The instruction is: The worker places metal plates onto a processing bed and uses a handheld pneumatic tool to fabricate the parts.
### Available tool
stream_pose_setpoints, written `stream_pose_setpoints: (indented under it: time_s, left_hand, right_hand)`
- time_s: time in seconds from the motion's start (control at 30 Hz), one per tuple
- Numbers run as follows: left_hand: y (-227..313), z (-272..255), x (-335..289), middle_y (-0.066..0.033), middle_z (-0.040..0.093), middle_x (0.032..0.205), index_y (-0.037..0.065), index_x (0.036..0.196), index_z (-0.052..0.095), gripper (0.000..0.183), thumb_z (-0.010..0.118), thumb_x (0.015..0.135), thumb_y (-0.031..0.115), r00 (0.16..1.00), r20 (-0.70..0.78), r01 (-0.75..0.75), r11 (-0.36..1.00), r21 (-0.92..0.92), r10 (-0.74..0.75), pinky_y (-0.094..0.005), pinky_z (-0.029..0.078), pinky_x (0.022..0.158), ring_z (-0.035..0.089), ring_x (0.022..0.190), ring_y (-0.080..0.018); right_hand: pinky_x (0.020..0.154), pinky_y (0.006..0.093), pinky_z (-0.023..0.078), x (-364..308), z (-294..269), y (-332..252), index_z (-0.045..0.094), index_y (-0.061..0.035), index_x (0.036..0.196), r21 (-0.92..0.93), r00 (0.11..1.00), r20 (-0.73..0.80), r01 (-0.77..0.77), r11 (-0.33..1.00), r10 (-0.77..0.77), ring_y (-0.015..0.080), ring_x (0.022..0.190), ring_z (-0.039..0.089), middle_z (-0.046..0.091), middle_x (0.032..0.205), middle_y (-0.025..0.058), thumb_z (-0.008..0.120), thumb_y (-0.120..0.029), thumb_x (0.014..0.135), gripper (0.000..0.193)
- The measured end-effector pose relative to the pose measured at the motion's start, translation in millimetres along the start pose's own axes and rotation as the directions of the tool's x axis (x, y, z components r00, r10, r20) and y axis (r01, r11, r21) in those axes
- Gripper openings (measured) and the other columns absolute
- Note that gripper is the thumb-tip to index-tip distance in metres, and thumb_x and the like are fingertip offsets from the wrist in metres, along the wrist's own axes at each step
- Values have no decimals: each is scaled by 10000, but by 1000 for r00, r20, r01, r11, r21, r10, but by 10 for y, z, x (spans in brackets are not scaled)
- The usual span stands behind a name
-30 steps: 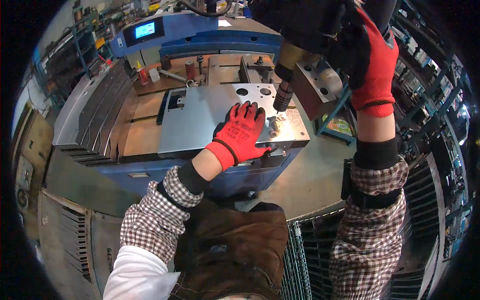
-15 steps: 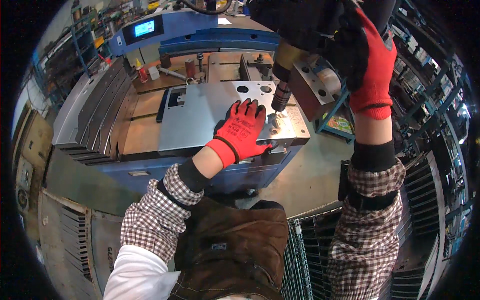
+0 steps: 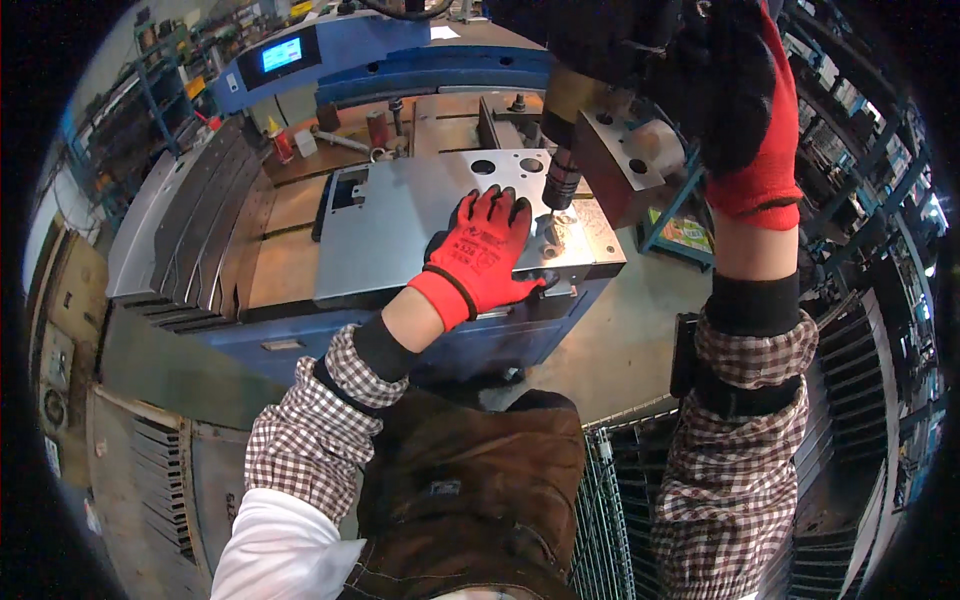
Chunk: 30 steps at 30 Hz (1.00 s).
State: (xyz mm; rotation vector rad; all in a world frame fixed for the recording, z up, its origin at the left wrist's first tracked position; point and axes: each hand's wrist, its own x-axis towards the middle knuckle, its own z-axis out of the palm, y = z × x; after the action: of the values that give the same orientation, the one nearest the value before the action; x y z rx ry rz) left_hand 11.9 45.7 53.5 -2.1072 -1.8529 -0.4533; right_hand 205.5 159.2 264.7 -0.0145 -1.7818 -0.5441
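Observation:
My left hand (image 3: 482, 248), in a red glove with dark fingertips, lies fingers apart on a flat silver metal plate (image 3: 385, 220). Its thumb reaches along the plate's front edge. Just right of the fingers, a dark ringed drill chuck (image 3: 563, 180) points down at a shiny metal block (image 3: 565, 240) at the plate's right end. Whether the bit touches the metal is too small to tell. My right hand (image 3: 755, 130), gloved alike, is raised beside the dark machine head (image 3: 590, 35). It looks closed, but what it grips is lost in shadow.
Stacked bent metal sheets (image 3: 190, 225) stand at the table's left. Behind the plate are a red bottle (image 3: 280, 145), a wrench (image 3: 345, 142) and metal cylinders. A lit screen (image 3: 282, 54) sits at the back left. Shelving fills the right side; a wire rack (image 3: 605, 500) is near my legs.
My right hand has risen slightly and turned, so more of its dark palm shows. My left hand stays on the plate. The whole view has shifted a little.

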Motion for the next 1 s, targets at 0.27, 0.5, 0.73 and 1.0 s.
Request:
stream_pose_setpoints:
  time_s: [0.27,0.5,0.73,1.0]
  left_hand:
    - [-25,33,-5,-253,446,1458,8,1471,425,926,721,794,566,1000,-21,-5,999,-43,4,-547,236,1211,375,1412,-421]
    - [-16,-5,5,-255,444,1456,6,1461,432,918,720,795,568,1000,-9,1,999,-43,-1,-546,256,1197,387,1400,-422]
    - [-13,-51,11,-254,449,1443,-16,1431,448,910,714,795,577,1000,-8,-1,999,-38,1,-542,276,1183,393,1389,-412]
    - [-14,-42,8,-247,445,1445,-21,1428,446,921,687,802,611,1000,-12,0,1000,-16,0,-541,272,1181,380,1394,-407]
  right_hand:
    - [1041,345,474,-44,0,-16,501,58,1438,357,957,91,-291,888,277,273,1231,609,615,1378,166,656,-27,895,571]
    - [1039,365,477,-33,-36,47,633,50,1268,-168,993,83,100,981,-87,386,1228,607,623,1346,208,659,-36,860,418]
    - [1048,369,477,-50,17,92,583,23,1337,-39,999,18,-30,999,31,332,1257,595,594,1401,186,628,-48,897,447]
    - [1075,335,472,-152,83,-36,487,-44,1506,673,779,110,-516,530,617,227,1265,610,568,1464,127,445,-270,1084,480]
